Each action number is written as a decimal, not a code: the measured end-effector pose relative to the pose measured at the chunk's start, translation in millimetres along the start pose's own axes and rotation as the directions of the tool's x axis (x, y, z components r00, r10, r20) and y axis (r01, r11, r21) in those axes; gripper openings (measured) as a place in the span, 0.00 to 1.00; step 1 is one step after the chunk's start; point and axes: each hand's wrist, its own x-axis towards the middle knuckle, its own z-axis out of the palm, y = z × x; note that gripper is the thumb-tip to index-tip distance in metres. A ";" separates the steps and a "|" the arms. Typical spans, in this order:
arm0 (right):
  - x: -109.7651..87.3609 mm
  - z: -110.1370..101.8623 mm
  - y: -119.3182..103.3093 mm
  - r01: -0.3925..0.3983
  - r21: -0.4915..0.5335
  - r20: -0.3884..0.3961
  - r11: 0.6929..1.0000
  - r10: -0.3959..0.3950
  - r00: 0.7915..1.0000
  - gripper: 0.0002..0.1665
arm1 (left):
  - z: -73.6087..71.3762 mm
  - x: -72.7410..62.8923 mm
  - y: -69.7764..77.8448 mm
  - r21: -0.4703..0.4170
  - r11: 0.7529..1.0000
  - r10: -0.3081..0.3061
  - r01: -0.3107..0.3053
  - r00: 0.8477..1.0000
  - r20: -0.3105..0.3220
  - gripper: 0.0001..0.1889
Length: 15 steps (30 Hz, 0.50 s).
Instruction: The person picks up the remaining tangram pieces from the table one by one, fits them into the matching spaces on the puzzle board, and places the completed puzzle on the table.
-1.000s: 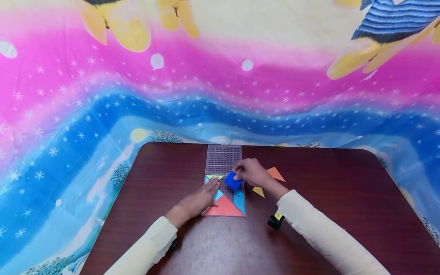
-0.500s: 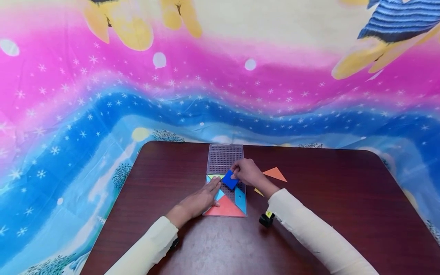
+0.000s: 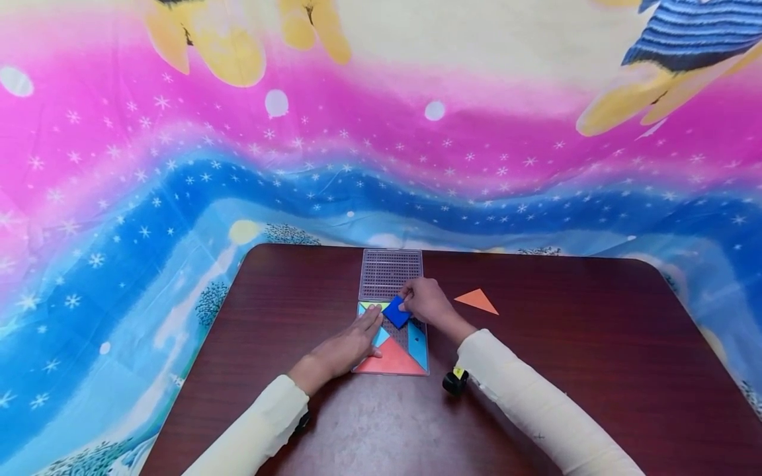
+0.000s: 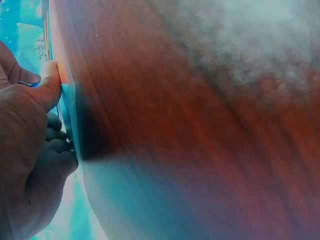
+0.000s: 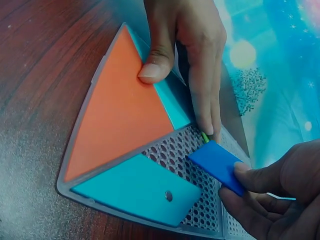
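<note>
The right hand (image 3: 430,301) pinches a blue square (image 3: 395,313) above the tray (image 5: 172,148). The left hand (image 3: 350,340), fingers straight, touches the red triangle (image 3: 391,361) in the tray.

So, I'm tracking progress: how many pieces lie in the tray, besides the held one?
4 visible: red triangle at the near edge, teal parallelogram at right, light-blue piece partly under the left hand, yellow-green piece at the far edge. The hand may hide more.
</note>
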 end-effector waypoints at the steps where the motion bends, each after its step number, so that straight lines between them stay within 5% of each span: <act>1: -0.2 0.9 -0.2 0.000 0.004 0.004 1.000 0.000 1.000 0.10 | -0.3 -0.5 -0.1 0.000 1.000 0.001 -0.001 1.000 -0.001 0.38; 15: 1.6 15.5 -1.4 0.001 -0.016 0.005 1.000 -0.001 1.000 0.08 | -1.8 -1.6 0.4 -0.029 1.000 -0.009 0.009 1.000 0.002 0.39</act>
